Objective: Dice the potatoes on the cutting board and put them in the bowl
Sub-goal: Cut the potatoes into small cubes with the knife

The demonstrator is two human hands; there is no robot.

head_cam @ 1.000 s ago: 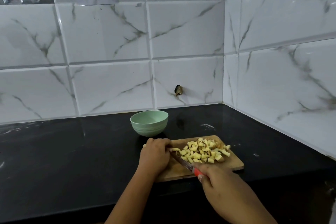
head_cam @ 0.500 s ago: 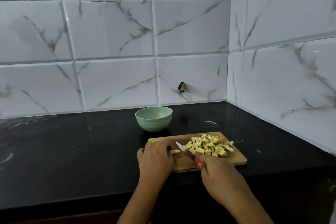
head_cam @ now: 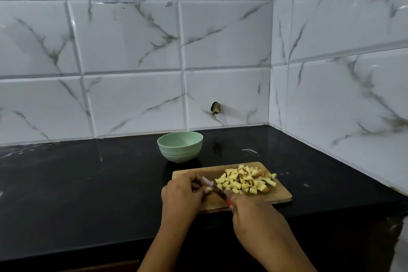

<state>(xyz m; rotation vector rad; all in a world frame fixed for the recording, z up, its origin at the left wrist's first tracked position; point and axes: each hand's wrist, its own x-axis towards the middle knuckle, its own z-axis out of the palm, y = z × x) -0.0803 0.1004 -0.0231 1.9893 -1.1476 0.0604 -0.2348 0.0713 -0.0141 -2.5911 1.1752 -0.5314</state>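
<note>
Leaving loads of open counter (head_cam: 88, 183) out left, crowding the cutting board (head_cam: 279, 195) with left hand (head_cam: 183, 194), knife (head_cam: 213, 186), right hand (head_cam: 254, 216) and potatoes (head_cam: 242, 181), hitting tiled walls (head_cam: 132, 51) behind and right.

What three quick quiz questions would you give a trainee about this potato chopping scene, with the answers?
1. True or false: the green bowl already holds potato.
2. Which hand grips the knife? A) left B) right
3. Fill in: the diced potatoes lie piled on the ____.
Key: 1 false, it looks empty; 2 B, the right hand; 3 cutting board.
</note>
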